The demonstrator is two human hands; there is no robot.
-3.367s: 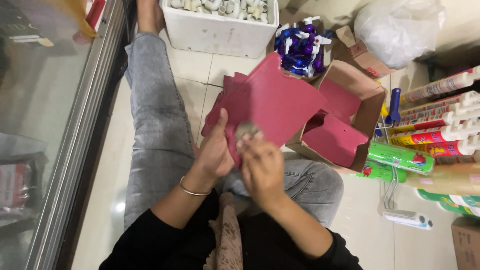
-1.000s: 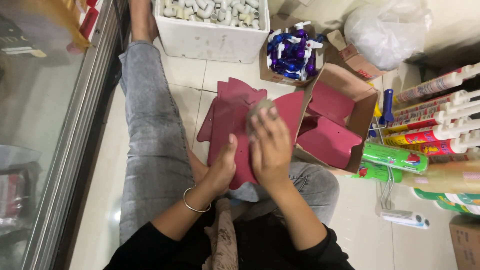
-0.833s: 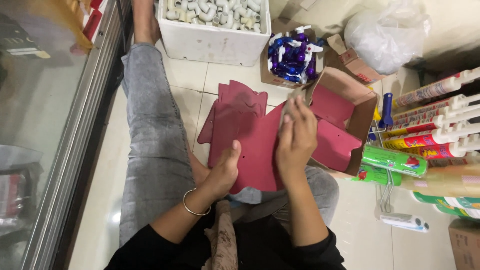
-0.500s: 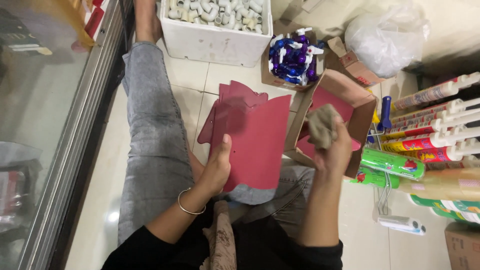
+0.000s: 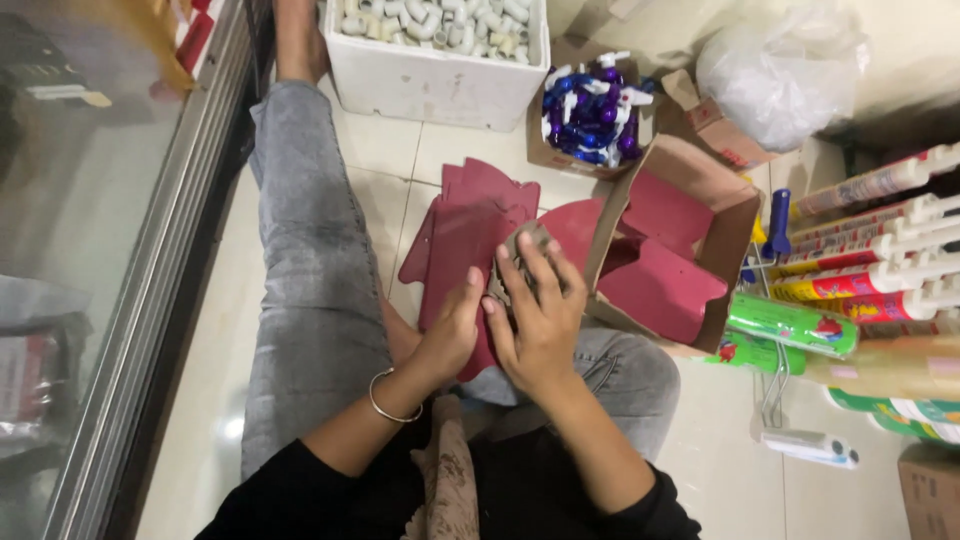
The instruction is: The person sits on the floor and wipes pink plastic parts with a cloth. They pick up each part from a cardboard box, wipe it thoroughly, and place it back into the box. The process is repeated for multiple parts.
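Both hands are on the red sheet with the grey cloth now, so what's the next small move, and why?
Probably draw the right hand and its grey cloth across the red sheet toward its far edge. The left hand already pins the near side, and the far part lies uncovered.

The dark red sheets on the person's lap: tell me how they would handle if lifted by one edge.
The dark red sheets look thin and flat, so probably light and somewhat bendy, sagging if lifted by an edge. They lie stacked under the left hand and right hand, so loose ones may slide apart.
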